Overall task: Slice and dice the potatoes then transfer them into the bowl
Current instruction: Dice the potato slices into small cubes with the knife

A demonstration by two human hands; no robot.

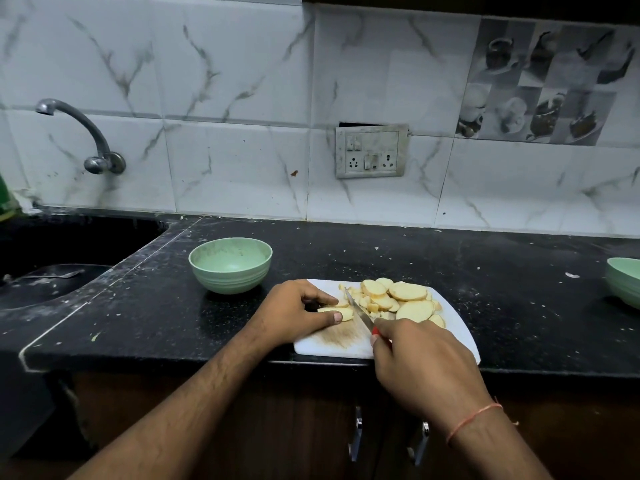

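A white cutting board (453, 323) lies at the counter's front edge. On it sit a heap of round potato slices (408, 292) and small diced bits (372, 306). My left hand (294, 311) pinches a stack of potato strips (334, 311) between thumb and fingers at the board's left side. My right hand (419, 365) grips a red-handled knife (358, 311), its blade angled down just right of the held strips. An empty pale green bowl (230, 265) stands behind and left of the board.
A black sink (52, 271) with a wall tap (86, 136) is on the left. A second green bowl (625, 280) sits at the right edge. The black counter (502, 271) is speckled with crumbs. A socket plate (372, 152) is on the tiled wall.
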